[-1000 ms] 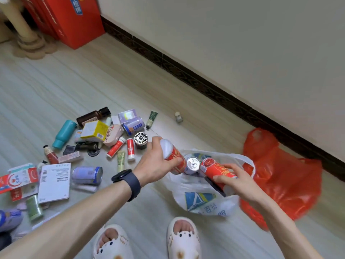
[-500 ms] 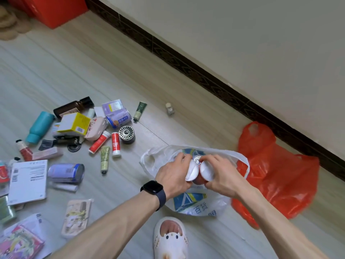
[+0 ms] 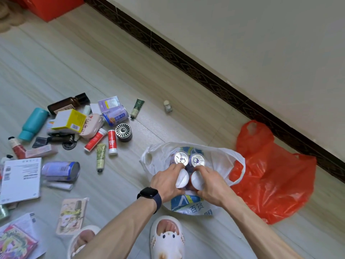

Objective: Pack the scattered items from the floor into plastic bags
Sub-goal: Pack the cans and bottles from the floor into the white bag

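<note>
Floor (image 3: pixel 130 71): pale wood-look boards, bordered by a dark skirting at the wall.

Red plastic bag (image 3: pixel 270 174): lies crumpled on the floor near the wall, against the right side of the white bag.

White plastic bag (image 3: pixel 220 159): on the floor ahead of the person's slippers (image 3: pixel 167 238), mouth open upward.

Loose items, left of the white bag and apart from it: white booklet (image 3: pixel 20 180), teal bottle (image 3: pixel 33 123), yellow box (image 3: pixel 69 120), purple can (image 3: pixel 61 171), 2 red tubes (image 3: pixel 112 142), and others.

Left hand (image 3: pixel 166 182): fingers curled around the left white-capped container (image 3: pixel 182 178), inside the bag mouth.

Right hand (image 3: pixel 211 186): grasps the right white-capped container (image 3: pixel 197 180) likewise. The 2 containers stand side by side.

2 silver-topped cans (image 3: pixel 181 157): upright in the bag, just beyond the fingertips.
</note>
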A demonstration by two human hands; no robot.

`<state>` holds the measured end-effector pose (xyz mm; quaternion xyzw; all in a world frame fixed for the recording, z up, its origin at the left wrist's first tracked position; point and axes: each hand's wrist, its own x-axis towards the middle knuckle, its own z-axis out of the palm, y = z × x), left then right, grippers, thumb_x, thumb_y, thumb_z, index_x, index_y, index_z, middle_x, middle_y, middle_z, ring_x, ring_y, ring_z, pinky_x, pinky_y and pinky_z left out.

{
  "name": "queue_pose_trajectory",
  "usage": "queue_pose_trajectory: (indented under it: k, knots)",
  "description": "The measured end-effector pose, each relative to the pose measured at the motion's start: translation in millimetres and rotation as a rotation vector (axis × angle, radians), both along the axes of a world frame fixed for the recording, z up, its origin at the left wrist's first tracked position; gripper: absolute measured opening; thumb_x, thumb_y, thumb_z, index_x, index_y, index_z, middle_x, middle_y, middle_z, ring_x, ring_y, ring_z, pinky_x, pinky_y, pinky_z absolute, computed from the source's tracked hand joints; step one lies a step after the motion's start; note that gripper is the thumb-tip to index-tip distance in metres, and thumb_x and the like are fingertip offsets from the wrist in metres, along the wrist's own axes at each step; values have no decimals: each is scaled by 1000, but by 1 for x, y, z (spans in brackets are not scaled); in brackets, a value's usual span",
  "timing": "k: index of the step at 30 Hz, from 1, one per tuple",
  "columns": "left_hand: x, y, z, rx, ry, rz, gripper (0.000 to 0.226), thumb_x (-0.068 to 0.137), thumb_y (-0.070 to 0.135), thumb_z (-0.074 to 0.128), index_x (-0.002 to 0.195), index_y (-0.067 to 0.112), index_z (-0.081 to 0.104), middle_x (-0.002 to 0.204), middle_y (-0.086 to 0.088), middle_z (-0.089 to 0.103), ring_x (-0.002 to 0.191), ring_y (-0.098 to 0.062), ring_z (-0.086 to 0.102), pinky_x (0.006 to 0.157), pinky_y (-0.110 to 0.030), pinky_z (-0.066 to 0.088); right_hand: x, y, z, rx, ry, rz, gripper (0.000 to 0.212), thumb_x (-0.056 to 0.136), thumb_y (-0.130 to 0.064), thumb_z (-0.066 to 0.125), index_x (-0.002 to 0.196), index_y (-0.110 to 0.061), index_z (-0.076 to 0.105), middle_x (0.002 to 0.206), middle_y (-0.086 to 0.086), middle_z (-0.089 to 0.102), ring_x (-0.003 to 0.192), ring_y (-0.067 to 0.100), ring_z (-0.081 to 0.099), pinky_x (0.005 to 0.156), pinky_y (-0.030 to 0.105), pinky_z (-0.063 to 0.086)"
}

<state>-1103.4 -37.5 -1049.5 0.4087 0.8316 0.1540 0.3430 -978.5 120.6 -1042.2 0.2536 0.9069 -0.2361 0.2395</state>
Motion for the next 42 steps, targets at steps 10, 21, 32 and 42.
queue_pose_trajectory:
  k: [10,21,32,42]
  knots:
    - [13,-23,-5,-121,147,-205,98,81,65,63,152,32,4,152,-1,22,101,-32,64,74,-37,49,30,0,-4,73,-18,-118,110,75,-68,62,157,-30,-2,150,-1,43,121,29,59,95,40,46]
    - [23,-30,30,-97,393,-426,25,98,27,39,121,19,44,111,-9,66,104,-30,58,95,-40,31,62,4,28,244,-316,122,65,85,-74,38,141,-41,44,141,-6,53,126,21,51,104,46,25]
    - [-13,-77,115,-175,358,-500,40,95,36,45,130,20,55,130,-8,57,121,-30,51,108,-44,32,-5,-71,93,225,89,329,40,94,-54,41,123,-36,63,128,-12,62,111,20,60,87,35,48]
    - [-107,-270,99,-336,259,423,41,91,38,46,130,26,52,134,-4,54,121,-30,52,97,-39,42,-128,-175,99,74,343,541,41,93,-48,47,130,-33,57,133,-9,60,119,23,54,95,36,48]
